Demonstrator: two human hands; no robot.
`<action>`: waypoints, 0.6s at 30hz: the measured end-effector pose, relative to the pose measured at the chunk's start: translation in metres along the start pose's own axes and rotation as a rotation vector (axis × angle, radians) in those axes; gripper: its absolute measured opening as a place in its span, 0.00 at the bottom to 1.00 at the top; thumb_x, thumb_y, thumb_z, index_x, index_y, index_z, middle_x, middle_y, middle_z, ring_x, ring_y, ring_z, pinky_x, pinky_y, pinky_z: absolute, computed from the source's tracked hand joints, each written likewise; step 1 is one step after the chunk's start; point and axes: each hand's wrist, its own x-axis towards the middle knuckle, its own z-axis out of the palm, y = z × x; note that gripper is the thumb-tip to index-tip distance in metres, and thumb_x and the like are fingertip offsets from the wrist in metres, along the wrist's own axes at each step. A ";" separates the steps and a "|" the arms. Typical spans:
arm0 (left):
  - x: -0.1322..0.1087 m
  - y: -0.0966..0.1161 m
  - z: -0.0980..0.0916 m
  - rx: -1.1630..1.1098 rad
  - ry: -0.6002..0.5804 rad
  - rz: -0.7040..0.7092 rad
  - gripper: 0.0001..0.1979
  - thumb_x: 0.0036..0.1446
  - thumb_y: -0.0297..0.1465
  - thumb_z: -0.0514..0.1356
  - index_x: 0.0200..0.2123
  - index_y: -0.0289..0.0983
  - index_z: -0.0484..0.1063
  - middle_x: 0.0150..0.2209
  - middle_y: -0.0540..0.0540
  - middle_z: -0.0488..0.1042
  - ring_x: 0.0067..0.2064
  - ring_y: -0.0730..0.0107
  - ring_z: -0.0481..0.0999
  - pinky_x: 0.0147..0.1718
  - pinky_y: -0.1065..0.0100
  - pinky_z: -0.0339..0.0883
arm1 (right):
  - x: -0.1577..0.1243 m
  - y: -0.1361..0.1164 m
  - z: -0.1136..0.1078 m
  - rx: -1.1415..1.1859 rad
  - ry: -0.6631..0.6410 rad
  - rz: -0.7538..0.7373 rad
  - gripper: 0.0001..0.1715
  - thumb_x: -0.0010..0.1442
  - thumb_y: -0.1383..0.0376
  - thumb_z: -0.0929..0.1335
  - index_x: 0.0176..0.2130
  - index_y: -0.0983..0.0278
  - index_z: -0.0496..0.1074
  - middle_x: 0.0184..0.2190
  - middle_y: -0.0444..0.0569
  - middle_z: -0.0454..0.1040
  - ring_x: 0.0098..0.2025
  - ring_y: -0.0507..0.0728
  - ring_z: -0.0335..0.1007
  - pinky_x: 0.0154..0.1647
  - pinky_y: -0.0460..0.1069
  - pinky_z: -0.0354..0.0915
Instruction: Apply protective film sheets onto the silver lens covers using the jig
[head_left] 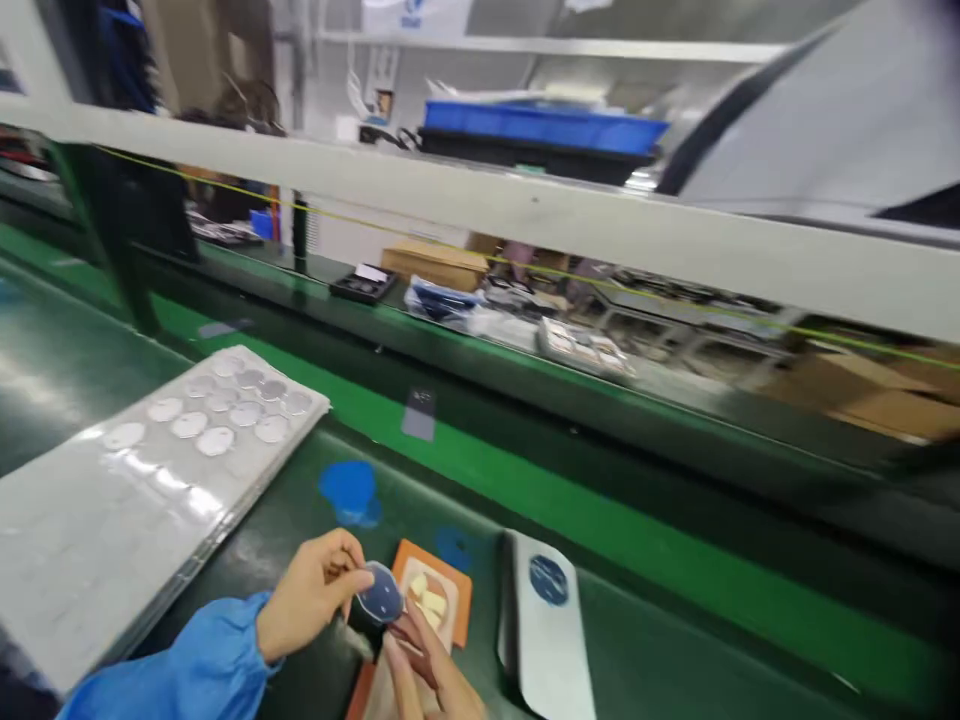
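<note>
A round blue disc (380,594) is pinched between both hands (311,597).

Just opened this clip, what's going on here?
A person in a blue sleeve holds a round dark-blue disc between the left hand and right hand, above an orange mat on a green bench. A white tray of round discs lies to the left; a white card with a blue circle lies to the right.

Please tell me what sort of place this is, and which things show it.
Most likely a factory assembly line. What looks like a green conveyor belt, the plastic tray of round discs and the blue work sleeve all point that way.
</note>
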 end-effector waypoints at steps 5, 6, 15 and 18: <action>0.032 -0.019 0.042 0.330 -0.129 0.278 0.06 0.61 0.32 0.58 0.36 0.36 0.73 0.35 0.46 0.77 0.37 0.67 0.76 0.39 0.67 0.70 | 0.025 0.012 -0.038 -0.211 0.125 -0.065 0.16 0.66 0.72 0.61 0.49 0.64 0.72 0.41 0.51 0.80 0.39 0.55 0.79 0.39 0.45 0.75; 0.038 -0.022 0.041 0.393 -0.135 0.334 0.07 0.62 0.31 0.56 0.38 0.37 0.74 0.40 0.45 0.77 0.43 0.65 0.76 0.45 0.65 0.70 | 0.029 0.016 -0.042 -0.277 0.118 -0.120 0.17 0.66 0.73 0.60 0.49 0.65 0.72 0.42 0.52 0.79 0.41 0.55 0.78 0.40 0.46 0.75; 0.049 -0.054 0.042 0.753 -0.318 0.444 0.27 0.58 0.37 0.63 0.60 0.41 0.64 0.65 0.39 0.59 0.66 0.53 0.58 0.62 0.52 0.60 | 0.015 0.041 -0.027 -0.601 -0.008 -0.180 0.22 0.64 0.76 0.56 0.47 0.72 0.75 0.49 0.59 0.76 0.50 0.62 0.75 0.45 0.54 0.77; 0.050 -0.052 0.045 0.798 -0.349 0.501 0.26 0.61 0.35 0.60 0.61 0.41 0.62 0.67 0.39 0.56 0.67 0.55 0.56 0.61 0.55 0.61 | 0.012 0.040 -0.024 -0.588 0.002 -0.138 0.22 0.62 0.77 0.57 0.47 0.72 0.75 0.51 0.60 0.74 0.53 0.63 0.72 0.46 0.54 0.76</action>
